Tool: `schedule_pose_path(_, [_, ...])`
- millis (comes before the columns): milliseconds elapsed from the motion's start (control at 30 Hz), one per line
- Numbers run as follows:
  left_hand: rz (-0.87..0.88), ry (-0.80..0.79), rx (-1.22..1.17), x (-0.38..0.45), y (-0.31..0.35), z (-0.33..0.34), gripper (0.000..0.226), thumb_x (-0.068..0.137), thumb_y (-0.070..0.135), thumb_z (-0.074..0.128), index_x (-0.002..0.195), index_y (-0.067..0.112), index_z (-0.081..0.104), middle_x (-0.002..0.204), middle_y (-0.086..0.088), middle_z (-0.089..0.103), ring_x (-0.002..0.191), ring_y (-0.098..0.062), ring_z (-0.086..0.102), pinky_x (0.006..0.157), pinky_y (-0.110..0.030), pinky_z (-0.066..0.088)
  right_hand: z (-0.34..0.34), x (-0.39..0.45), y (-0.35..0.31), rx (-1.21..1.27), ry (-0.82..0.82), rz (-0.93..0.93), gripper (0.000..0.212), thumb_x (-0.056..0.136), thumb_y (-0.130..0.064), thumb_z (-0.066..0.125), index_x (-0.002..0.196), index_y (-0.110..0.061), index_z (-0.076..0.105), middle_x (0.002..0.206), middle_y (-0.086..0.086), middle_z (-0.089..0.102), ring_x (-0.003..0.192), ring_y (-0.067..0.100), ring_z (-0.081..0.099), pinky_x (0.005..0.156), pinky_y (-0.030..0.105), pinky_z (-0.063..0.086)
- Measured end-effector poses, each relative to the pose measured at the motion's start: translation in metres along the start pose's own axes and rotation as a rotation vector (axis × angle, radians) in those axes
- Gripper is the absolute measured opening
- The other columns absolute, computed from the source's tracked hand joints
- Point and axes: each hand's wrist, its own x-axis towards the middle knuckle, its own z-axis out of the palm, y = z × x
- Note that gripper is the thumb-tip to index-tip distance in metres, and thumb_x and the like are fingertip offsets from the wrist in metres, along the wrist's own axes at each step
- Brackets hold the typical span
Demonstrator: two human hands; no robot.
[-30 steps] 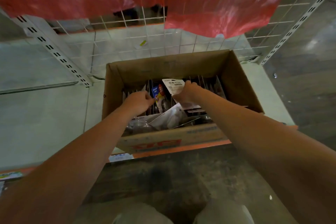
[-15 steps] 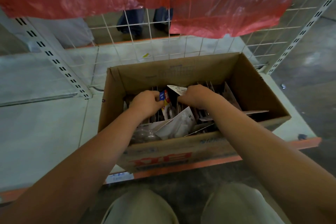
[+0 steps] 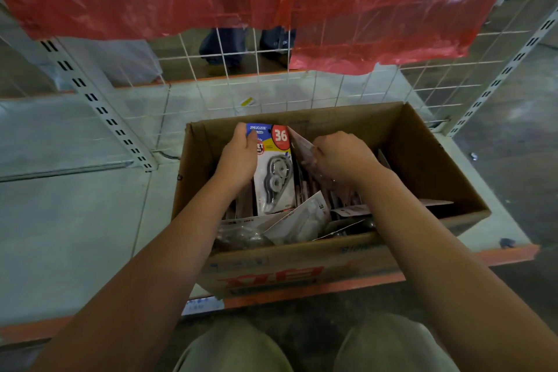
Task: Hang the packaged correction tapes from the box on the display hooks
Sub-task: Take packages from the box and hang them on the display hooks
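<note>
— How many boxes do we see?
— We see one box point(image 3: 422, 160).
— And hands?
— Two: a left hand point(image 3: 238, 157) and a right hand point(image 3: 344, 157).
— How many packs can we count?
— One pack point(image 3: 273, 169) faces us. Many more stand packed in the box, too many for us to count.
— Any red sheets?
— We count two red sheets point(image 3: 377, 9).
</note>
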Motion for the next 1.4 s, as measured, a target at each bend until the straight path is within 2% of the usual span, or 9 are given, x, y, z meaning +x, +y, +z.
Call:
schedule_pose_path(133, [-0.174, 0.085, -0.224, 0.012, -0.005, -0.001, 0.023, 0.104, 0.033, 0.031, 0.108, 0.016, 0.046, 0.087, 0.002, 0.059, 0.074, -0.010, 0.057, 0.062, -0.025, 0.044, 0.005, 0.008, 0.007, 0.113, -0.031, 0.019, 0.025, 0.102, -0.024, 0.033, 0.105, -0.007, 0.052, 0.091, 0.008, 0.055, 0.077, 0.022, 0.050, 0.064, 0.030, 0.037])
schedule_pose_path(267, [-0.335, -0.045, -0.317, 0.015, -0.011, 0.002, 0.015, 0.097, 0.020, 0.039, 0.095, 0.012, 0.051, 0.078, -0.005, 0.060, 0.068, -0.018, 0.056, 0.061, -0.027, 0.041, 0.009, 0.009, 0.004, 0.165, -0.099, 0.029, 0.026, 0.102, -0.018, 0.036, 0.119, -0.003, 0.046, 0.116, 0.017, 0.058, 0.094, 0.029, 0.058, 0.070, 0.034, 0.045])
schedule_pose_path(333, [-0.339, -0.119, -0.329, 0.012, -0.011, 0.002, 0.009, 0.090, 0.010, 0.042, 0.086, 0.011, 0.050, 0.075, -0.009, 0.058, 0.068, -0.022, 0.055, 0.063, -0.028, 0.042, 0.012, 0.009, 0.004, 0.230, -0.105, 0.039, 0.026, 0.102, -0.020, 0.034, 0.118, -0.003, 0.047, 0.117, 0.016, 0.059, 0.096, 0.028, 0.059, 0.072, 0.035, 0.050])
schedule_pose_path(500, [-0.365, -0.228, -0.503, 0.006, -0.008, -0.001, 0.022, 0.088, -0.009, 0.046, 0.099, 0.005, 0.059, 0.097, -0.017, 0.064, 0.083, -0.027, 0.063, 0.080, -0.036, 0.050, 0.011, 0.010, 0.005, 0.432, -0.131, 0.079, 0.038, 0.094, -0.037, 0.054, 0.117, -0.006, 0.051, 0.104, 0.006, 0.058, 0.092, 0.023, 0.057, 0.075, 0.032, 0.049])
schedule_pose_path(667, [-0.404, -0.229, -0.559, 0.006, -0.013, -0.005, 0.028, 0.093, 0.009, 0.056, 0.120, 0.005, 0.056, 0.111, -0.017, 0.066, 0.091, -0.027, 0.066, 0.076, -0.039, 0.053, 0.012, 0.008, 0.008, 0.444, -0.152, 0.027, 0.030, 0.097, -0.028, 0.051, 0.115, -0.005, 0.055, 0.112, 0.010, 0.060, 0.087, 0.016, 0.049, 0.072, 0.027, 0.037])
schedule_pose_path(833, [-0.396, -0.185, -0.624, 0.014, -0.024, -0.005, 0.027, 0.097, 0.013, 0.050, 0.122, 0.006, 0.054, 0.119, -0.019, 0.062, 0.099, -0.030, 0.062, 0.088, -0.042, 0.050, 0.007, 0.009, 0.025, 0.561, -0.033, 0.095, 0.020, 0.099, -0.023, 0.045, 0.109, -0.007, 0.053, 0.098, 0.002, 0.051, 0.089, 0.019, 0.051, 0.057, 0.021, 0.036])
schedule_pose_path(1100, [-0.467, -0.087, -0.613, 0.008, -0.029, -0.009, 0.013, 0.094, 0.023, 0.056, 0.101, 0.016, 0.064, 0.100, -0.009, 0.069, 0.081, -0.018, 0.069, 0.071, -0.032, 0.052, 0.006, 0.010, 0.025, 0.916, 0.112, 0.255, 0.024, 0.099, -0.022, 0.045, 0.115, -0.007, 0.053, 0.102, 0.001, 0.057, 0.087, 0.015, 0.059, 0.067, 0.025, 0.051])
schedule_pose_path(1233, [-0.454, -0.012, -0.604, -0.009, -0.017, -0.029, 0.020, 0.093, 0.025, 0.058, 0.107, 0.012, 0.064, 0.106, -0.010, 0.069, 0.090, -0.020, 0.069, 0.079, -0.034, 0.053, -0.011, 0.001, 0.028, 1.054, 0.149, 0.420, 0.027, 0.098, -0.022, 0.047, 0.118, -0.007, 0.055, 0.111, 0.008, 0.064, 0.099, 0.023, 0.063, 0.086, 0.041, 0.054])
schedule_pose_path(1400, [-0.443, 0.020, -0.597, -0.031, 0.030, -0.061, 0.028, 0.092, 0.028, 0.059, 0.113, 0.010, 0.063, 0.109, -0.011, 0.069, 0.095, -0.022, 0.068, 0.083, -0.038, 0.055, -0.052, -0.028, 0.015, 1.219, 0.178, 0.512, 0.028, 0.097, -0.024, 0.050, 0.119, -0.008, 0.058, 0.106, 0.008, 0.068, 0.092, 0.020, 0.068, 0.083, 0.038, 0.056])
